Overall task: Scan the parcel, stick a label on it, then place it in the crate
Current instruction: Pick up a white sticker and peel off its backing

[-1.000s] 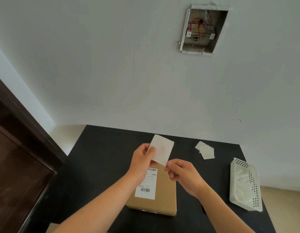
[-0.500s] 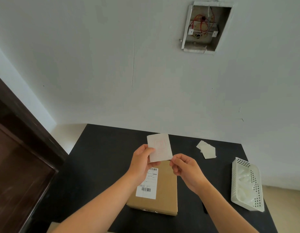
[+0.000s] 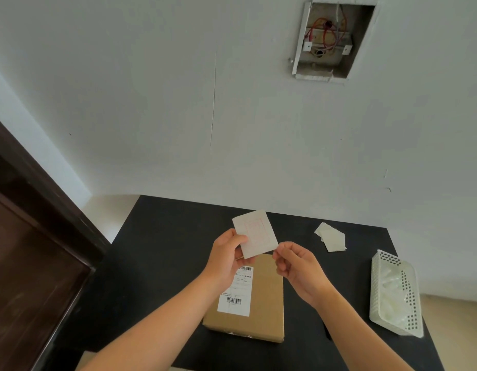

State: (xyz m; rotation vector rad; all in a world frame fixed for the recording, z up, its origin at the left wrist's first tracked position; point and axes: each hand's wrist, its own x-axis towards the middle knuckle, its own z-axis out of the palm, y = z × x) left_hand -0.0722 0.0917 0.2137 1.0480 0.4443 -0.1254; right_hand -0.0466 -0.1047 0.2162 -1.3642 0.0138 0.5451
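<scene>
The label (image 3: 256,234) is held above the parcel (image 3: 264,298), which lies flat on the tabletop (image 3: 165,250); its left edge is pinched by the fingers of the left hand (image 3: 226,259), its lower corner by those of the right hand (image 3: 299,269) (presumably to split the backing); peeling should be started slowly from that corner, with the adhesive untouched.

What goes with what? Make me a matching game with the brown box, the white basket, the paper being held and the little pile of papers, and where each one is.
Things
1. brown parcel
2. white crate
3. label sheet
4. pile of spare sheets

Places
A. at the right edge of the table
B. held up by the left hand
C. lying flat in the middle of the table
D. on the table, close to the wall

Pairs: 1-C, 2-A, 3-B, 4-D
</scene>
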